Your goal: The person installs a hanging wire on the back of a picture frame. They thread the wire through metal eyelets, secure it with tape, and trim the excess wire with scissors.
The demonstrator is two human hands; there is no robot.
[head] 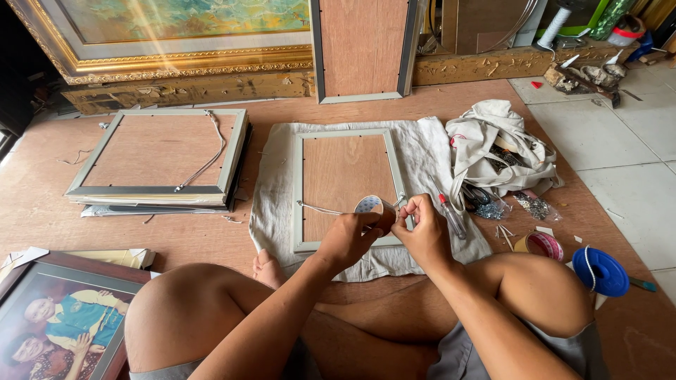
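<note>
Centrally, left hand (346, 239) grip grasping tape roll (371, 206), right hand (424, 232) pinching at frame (344, 187) right edge, bare board beyond.

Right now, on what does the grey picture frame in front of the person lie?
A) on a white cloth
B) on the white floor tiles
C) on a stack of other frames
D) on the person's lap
A: the grey picture frame lies back side up on a white cloth spread over the brown board.

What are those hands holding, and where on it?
The left hand holds a roll of tape by its ring; the right hand pinches its loose end.
</note>
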